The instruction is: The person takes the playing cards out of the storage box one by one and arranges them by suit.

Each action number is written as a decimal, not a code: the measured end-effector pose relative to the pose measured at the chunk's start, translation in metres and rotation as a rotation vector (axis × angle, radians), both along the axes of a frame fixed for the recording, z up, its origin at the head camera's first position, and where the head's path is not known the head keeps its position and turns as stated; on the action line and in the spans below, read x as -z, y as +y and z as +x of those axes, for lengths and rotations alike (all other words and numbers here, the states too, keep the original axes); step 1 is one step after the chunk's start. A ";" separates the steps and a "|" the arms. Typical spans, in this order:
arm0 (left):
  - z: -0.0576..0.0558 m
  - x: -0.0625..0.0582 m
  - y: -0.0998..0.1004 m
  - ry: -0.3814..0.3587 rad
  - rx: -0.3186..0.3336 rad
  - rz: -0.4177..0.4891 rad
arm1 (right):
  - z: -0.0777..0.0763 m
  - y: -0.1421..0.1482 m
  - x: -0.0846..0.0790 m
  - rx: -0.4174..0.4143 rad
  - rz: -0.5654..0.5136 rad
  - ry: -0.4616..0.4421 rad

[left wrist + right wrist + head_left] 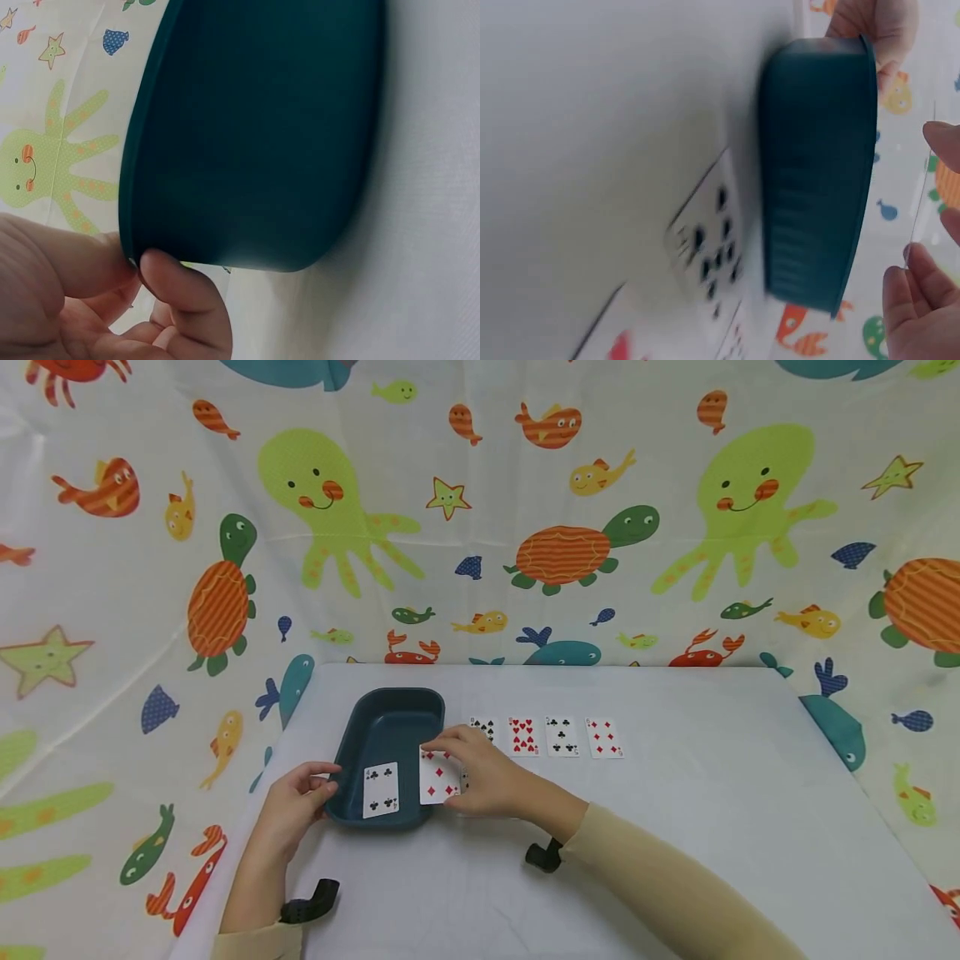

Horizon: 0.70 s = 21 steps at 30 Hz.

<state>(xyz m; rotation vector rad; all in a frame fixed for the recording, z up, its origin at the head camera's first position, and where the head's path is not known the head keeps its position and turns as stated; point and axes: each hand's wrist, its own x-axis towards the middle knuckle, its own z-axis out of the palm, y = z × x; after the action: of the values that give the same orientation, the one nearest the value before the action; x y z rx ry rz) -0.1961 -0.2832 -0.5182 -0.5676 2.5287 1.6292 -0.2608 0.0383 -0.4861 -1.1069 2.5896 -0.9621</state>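
A dark teal tray (352, 710) stands at the left of the table. My left hand (292, 806) pinches its left rim between thumb and fingers; the left wrist view shows the hand (112, 300) at the corner of the tray (255, 150). Inside the tray lies a clubs playing card (381, 790). Over the tray's right rim, my right hand (487, 777) holds a diamonds playing card (437, 777) by its edges. That card (921, 195) appears almost edge-on in the right wrist view, raised above the tray (817, 180). A black-suited card (464, 781) is mostly hidden behind the right hand.
Right of the tray, a row of face-up cards holds a partly covered black card (482, 725), a hearts card (523, 737), a clubs card (562, 737) and a diamonds card (603, 738). A sea-animal curtain (480, 443) hangs behind the white table (712, 793).
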 end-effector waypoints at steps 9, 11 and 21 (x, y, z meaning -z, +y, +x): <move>-0.001 0.000 -0.001 -0.001 0.003 0.001 | 0.000 0.044 0.011 0.082 0.022 -0.021; 0.000 0.001 -0.002 -0.002 0.004 0.004 | -0.001 0.055 0.014 0.081 0.011 -0.023; 0.001 0.001 0.000 -0.001 -0.001 0.006 | 0.004 0.107 0.030 0.169 0.013 -0.022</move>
<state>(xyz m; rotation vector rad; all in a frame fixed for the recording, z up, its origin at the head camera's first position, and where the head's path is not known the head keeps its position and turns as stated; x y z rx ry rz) -0.1950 -0.2831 -0.5194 -0.5697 2.5229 1.6356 -0.2570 0.1456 -0.5160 -0.8809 2.7018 -0.9842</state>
